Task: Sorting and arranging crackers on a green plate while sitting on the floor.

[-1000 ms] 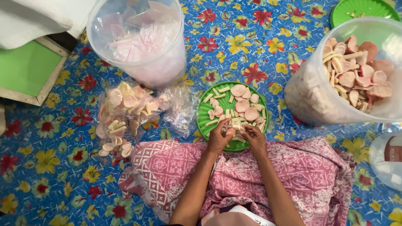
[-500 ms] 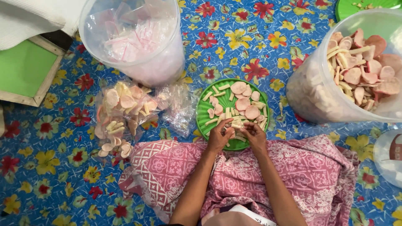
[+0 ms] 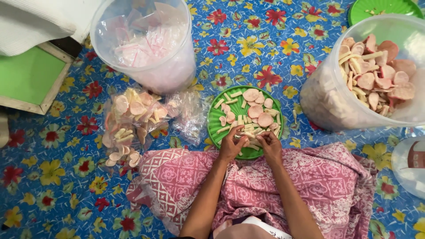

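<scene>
Both hands drawn closer together over the near rim of the green plate (image 3: pixel 217 116): left hand (image 3: pixel 231 145) and right hand (image 3: pixel 270 145) now almost fingertip to fingertip, pinching at the stick-shaped crackers (image 3: pixel 249 132) there. View tilted slightly, so less of the second green plate (image 3: pixel 380 7) seen at the top right corner of the floral mat (image 3: pixel 248 44).

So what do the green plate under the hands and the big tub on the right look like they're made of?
The green plate looks like moulded plastic: bright even colour, ribbed rim, slight sheen. The big tub seems to be thin translucent plastic, since the pink and pale crackers inside show cloudily through its wall. Both hands rest at the plate's near edge.
</scene>
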